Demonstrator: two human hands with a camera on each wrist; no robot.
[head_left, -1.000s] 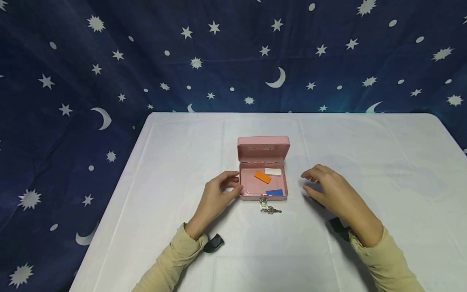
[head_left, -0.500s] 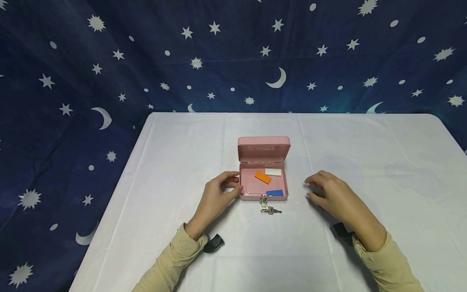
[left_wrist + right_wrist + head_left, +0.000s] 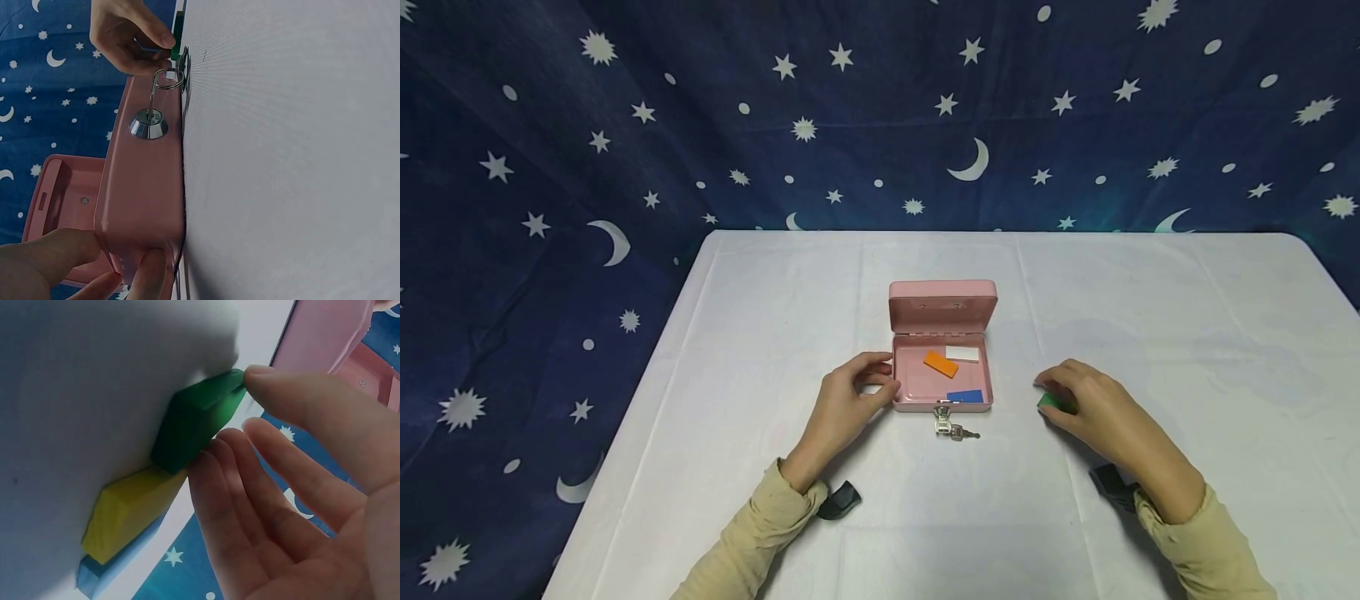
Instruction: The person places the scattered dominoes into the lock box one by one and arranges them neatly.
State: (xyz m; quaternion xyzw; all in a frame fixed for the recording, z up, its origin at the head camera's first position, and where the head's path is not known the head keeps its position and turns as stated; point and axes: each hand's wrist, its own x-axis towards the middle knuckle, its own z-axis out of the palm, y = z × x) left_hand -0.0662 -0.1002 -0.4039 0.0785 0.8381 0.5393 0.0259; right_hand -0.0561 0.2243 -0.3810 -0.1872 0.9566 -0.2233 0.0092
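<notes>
A pink cash box point(image 3: 912, 407) stands on the white table with its lid point(image 3: 942, 307) raised. Inside lie an orange block point(image 3: 941, 364), a white block point(image 3: 962, 354) and a blue block point(image 3: 964, 396). Keys point(image 3: 958, 432) hang on a ring from the front lock point(image 3: 149, 124). My left hand point(image 3: 852, 404) holds the box at its left side, thumb and fingers on the wall. To the right of the box, my right hand point(image 3: 1093, 410) has its thumb and fingers around a green block point(image 3: 199, 419), thumb tip at one end. Its fingers mostly hide that block from above.
A yellow block point(image 3: 128, 512) and a light blue block point(image 3: 112, 562) lie beside the green one in the right wrist view; the right hand hides them from above. A dark blue star-and-moon cloth point(image 3: 850, 108) hangs behind the table point(image 3: 790, 300).
My right hand has moved a little to the right and toward me, and the green block now shows between its thumb and fingers. The left hand and the box stay put.
</notes>
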